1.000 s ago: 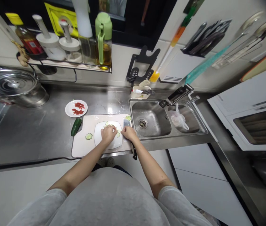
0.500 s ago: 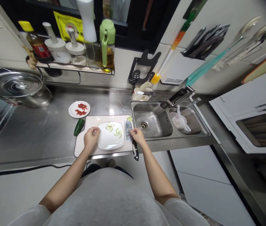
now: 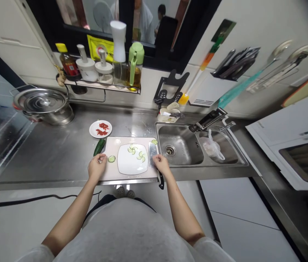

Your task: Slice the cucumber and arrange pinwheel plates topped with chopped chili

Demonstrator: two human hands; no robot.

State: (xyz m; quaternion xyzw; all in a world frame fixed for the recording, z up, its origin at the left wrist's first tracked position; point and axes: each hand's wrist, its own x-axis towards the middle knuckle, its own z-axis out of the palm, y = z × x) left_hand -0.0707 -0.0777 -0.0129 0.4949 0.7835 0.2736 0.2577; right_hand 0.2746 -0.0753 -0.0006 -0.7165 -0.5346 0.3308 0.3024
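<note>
A white plate (image 3: pixel 132 169) lies on a pale cutting board (image 3: pixel 112 171), with cucumber slices (image 3: pixel 132 149) fanned into two pinwheels on it. My left hand (image 3: pixel 97 167) is closed at the board's left edge, fingertips pressed together beside a dark green cucumber piece (image 3: pixel 99 147). What those fingers hold, if anything, cannot be made out. A few cut slices (image 3: pixel 111 159) rest on the board between that hand and the plate. On the right, my right hand (image 3: pixel 162 164) is pinched over the blade of a kitchen knife (image 3: pixel 152 151); its fingertips' contents are hidden.
A small plate (image 3: pixel 92 130) of chopped red pieces stands behind the board. More slices (image 3: pixel 154 142) sit at the board's far right corner. The double sink (image 3: pixel 182 163) borders the board on the right. A lidded steel pot (image 3: pixel 58 118) stands at the left.
My left hand has moved left, away from the plate, uncovering the slices on the board. My right hand stays over the knife. The camera view has shifted.
</note>
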